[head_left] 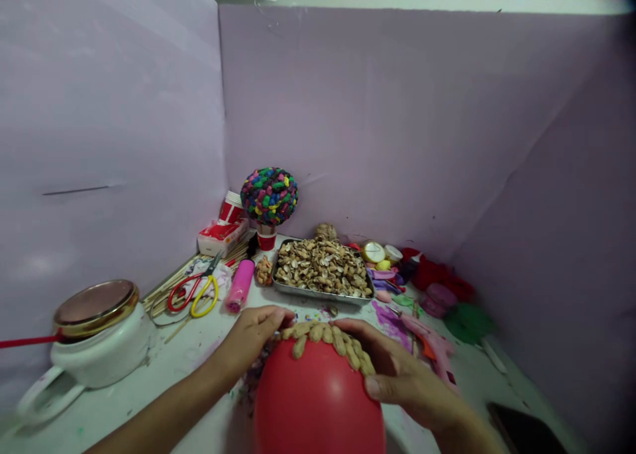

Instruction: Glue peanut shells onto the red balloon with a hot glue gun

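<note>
In front of me is a large red balloon (320, 401), its top crusted with a band of peanut shells (338, 340). My right hand (397, 368) wraps round the right side of the balloon, thumb resting on its surface just below the shells and fingers over the far side. At the upper left, my left hand (258, 338) has its fingers curled against the balloon's top behind the shell band; its fingertips are partly hidden. Beyond both hands stands a metal tray (322, 296) heaped with loose peanut shells (322, 265).
A multicoloured ball (269, 195) stands on a red cup (266, 238) at the back. To the left are scissors (201, 295), a pink roll (241, 285) and a white lidded mug (104, 354). A pink glue gun (430, 341) and a dark phone-like object (524, 431) lie right.
</note>
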Motion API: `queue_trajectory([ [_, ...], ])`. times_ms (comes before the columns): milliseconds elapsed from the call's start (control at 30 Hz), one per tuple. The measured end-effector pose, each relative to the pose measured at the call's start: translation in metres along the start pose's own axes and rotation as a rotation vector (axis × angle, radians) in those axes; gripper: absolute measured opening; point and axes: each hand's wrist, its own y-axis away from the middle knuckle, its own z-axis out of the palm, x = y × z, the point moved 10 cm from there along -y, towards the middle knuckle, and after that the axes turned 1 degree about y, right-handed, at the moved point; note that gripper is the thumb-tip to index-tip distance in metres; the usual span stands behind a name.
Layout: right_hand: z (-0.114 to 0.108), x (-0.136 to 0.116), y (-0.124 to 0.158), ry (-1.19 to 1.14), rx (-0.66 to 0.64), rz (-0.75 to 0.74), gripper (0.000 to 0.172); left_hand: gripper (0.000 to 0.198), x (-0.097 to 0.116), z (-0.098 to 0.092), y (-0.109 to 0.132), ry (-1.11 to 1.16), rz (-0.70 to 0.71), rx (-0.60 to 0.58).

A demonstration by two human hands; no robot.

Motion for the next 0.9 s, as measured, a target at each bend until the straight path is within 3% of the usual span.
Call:
queue_trajectory([
  [200, 0.009, 0.0, -0.004, -0.043, 0.036, -0.039, 0.064, 0.04, 0.025, 0.002, 0.015, -0.209, 0.117, 0.046],
  [333, 0.021, -0.004, -0.004, -0.052, -0.072, -0.062, 0.069, 0.038, 0.043, -0.003, 0.025, -0.318, 0.177, 0.079],
  [533, 0.023, -0.004, -0.002, -0.038, -0.169, -0.156, 0.072, 0.037, 0.045, -0.013, 0.028, -0.174, 0.151, 0.101],
  [700, 0.014, -0.003, 0.002, -0.09, -0.133, -0.267, 0.073, 0.035, 0.061, -0.012, 0.039, -0.132, 0.227, 0.103],
  [900, 0.01, 0.007, -0.001, -0.115, -0.104, -0.274, 0.071, 0.034, 0.067, -0.008, 0.051, -0.181, 0.295, 0.117],
])
